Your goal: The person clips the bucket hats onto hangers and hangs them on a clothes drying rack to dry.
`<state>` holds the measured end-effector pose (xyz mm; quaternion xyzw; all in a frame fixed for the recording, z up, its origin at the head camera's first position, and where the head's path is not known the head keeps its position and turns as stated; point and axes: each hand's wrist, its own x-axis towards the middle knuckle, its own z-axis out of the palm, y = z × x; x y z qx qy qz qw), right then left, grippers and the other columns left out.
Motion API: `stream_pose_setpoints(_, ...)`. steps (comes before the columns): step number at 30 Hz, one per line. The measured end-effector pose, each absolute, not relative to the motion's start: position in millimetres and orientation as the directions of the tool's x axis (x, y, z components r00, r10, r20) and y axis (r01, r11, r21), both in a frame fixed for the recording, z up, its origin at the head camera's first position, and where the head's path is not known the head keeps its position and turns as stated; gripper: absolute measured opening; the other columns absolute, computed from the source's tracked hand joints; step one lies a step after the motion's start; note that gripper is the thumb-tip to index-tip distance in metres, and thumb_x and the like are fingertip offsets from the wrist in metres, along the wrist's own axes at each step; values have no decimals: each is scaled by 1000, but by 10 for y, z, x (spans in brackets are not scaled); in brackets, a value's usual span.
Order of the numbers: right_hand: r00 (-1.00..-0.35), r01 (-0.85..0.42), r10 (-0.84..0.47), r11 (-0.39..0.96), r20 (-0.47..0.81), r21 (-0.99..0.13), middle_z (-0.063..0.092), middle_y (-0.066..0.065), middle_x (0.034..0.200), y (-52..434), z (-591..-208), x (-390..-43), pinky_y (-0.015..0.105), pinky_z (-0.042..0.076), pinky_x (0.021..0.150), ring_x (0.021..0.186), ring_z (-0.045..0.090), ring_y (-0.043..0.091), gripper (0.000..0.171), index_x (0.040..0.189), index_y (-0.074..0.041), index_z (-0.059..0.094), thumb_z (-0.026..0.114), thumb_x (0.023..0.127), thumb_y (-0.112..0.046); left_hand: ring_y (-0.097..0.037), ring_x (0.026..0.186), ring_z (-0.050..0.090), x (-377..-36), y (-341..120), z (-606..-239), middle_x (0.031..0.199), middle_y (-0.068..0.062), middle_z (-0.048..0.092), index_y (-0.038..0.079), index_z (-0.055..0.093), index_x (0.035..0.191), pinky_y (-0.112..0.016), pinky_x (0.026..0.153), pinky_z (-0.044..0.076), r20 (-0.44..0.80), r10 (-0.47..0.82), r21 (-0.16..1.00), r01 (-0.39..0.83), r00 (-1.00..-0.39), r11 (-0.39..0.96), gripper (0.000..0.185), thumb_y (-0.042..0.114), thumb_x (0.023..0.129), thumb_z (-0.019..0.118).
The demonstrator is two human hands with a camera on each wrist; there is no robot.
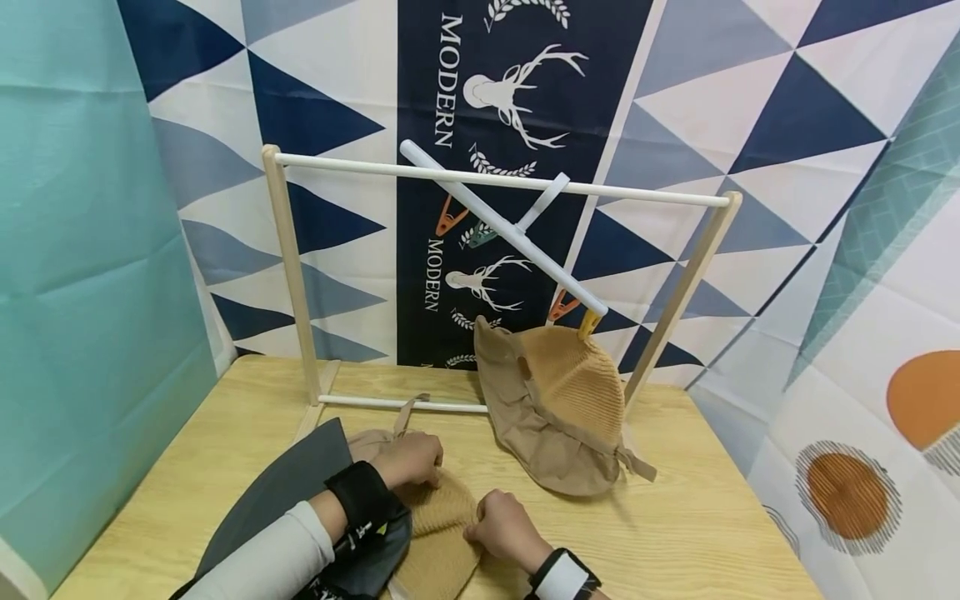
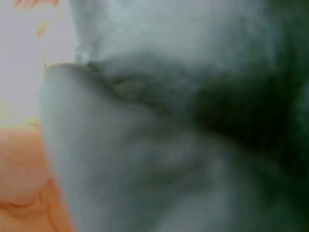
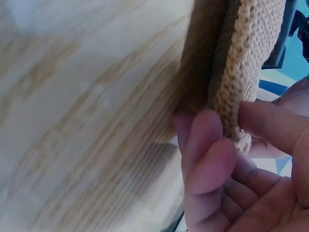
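A tan sun hat [image 1: 438, 533] with a knitted crown lies on the table. My left hand [image 1: 411, 461] grips its far edge with curled fingers, close to a fabric strap [image 1: 406, 414]. At the near right edge my right hand [image 1: 507, 528] pinches the knit; the right wrist view shows thumb and fingers on either side of the knitted edge [image 3: 236, 87]. Under my left forearm lies a dark grey wide-brimmed hat [image 1: 277, 492]. Blurred grey cloth [image 2: 135, 159] fills most of the left wrist view, hiding the left fingertips there.
Behind my hands stands a rack with a white top rail [image 1: 487, 177] and wooden posts. A tilted white hanger [image 1: 502, 225] hangs from it with several coloured clips. From its low end a yellow clip [image 1: 589, 324] holds another tan sun hat [image 1: 570, 375]. The wooden table [image 1: 675, 517] extends rightward.
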<state>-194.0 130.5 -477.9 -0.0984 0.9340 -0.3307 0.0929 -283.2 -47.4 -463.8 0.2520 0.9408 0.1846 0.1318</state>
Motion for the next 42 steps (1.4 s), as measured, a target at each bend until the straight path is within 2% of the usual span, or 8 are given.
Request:
stream_pose_setpoints(11, -981, -135, -192, 661, 8, -738, 32, -11, 49, 1366, -4734, -2017, 19, 28, 45, 43, 32, 3, 45, 52, -14, 40, 75, 77, 1, -9, 45, 23, -2842, -509, -4546, 50, 5, 24, 19, 40, 52, -25, 48, 23, -109, 479, 464, 382, -871, 799, 49, 19, 83, 78)
stream_pose_setpoints(17, -982, -163, -183, 643, 57, -748, 52, -4, 56, 1370, -4614, -2058, 21, 38, 47, 49, 46, 6, 15, 65, -2, 63, 73, 76, 1, -12, 57, 49, -2878, -527, -4500, 75, -1, 64, 13, 72, 80, -29, 56, 40, -78, 480, 454, 397, -874, 797, 10, 21, 83, 78)
stream_pose_setpoints(20, -983, -173, -166, 648, 84, -741, 57, -1, 61, 1362, -4570, -2076, 21, 39, 49, 53, 47, 7, 9, 69, -1, 66, 72, 76, 0, -12, 55, 46, -2883, -538, -4478, 69, 0, 60, 14, 66, 73, -28, 54, 38, -78, 478, 458, 394, -875, 797, 17, 22, 84, 77)
stream_pose_setpoints(23, -982, -186, -154, 654, 112, -733, 59, 1, 64, 1357, -4538, -2086, 21, 39, 51, 56, 47, 8, 5, 72, -1, 67, 71, 76, -1, -11, 51, 36, -2890, -558, -4469, 59, 4, 41, 16, 54, 66, -27, 53, 28, -99, 492, 515, 378, -865, 769, 29, 23, 87, 74)
stream_pose_setpoints(27, -980, -196, -150, 657, 129, -728, 61, 2, 65, 1358, -4492, -2098, 21, 40, 51, 56, 48, 8, 3, 76, 0, 69, 70, 77, -2, -10, 63, 48, -2911, -580, -4450, 76, 3, 58, 13, 66, 87, -29, 61, 39, -116, 525, 600, 361, -843, 713, 14, 26, 89, 72)
stream_pose_setpoints(31, -980, -199, -144, 652, 138, -732, 63, 3, 66, 1370, -4441, -2110, 21, 41, 51, 56, 49, 8, 3, 78, 0, 69, 70, 77, -3, -12, 70, 59, -2929, -576, -4441, 96, -4, 68, 10, 70, 109, -33, 70, 48, -99, 541, 659, 352, -835, 664, 25, 27, 90, 71)
stream_pose_setpoints(37, -979, -202, -148, 640, 139, -742, 60, 1, 62, 1379, -4388, -2116, 21, 39, 50, 54, 48, 8, 4, 77, 0, 69, 69, 79, -3, -10, 54, 53, -2923, -565, -4455, 69, -1, 63, 12, 72, 95, -25, 56, 42, -71, 542, 737, 322, -837, 594, 14, 25, 92, 69)
stream_pose_setpoints(42, -980, -199, -135, 635, 147, -746, 58, -1, 62, 1391, -4350, -2126, 20, 38, 49, 53, 46, 7, 6, 77, -1, 69, 69, 81, -6, -9, 53, 54, -2917, -545, -4433, 61, 2, 59, 13, 70, 87, -23, 56, 41, -37, 516, 735, 326, -856, 594, 13, 25, 90, 70)
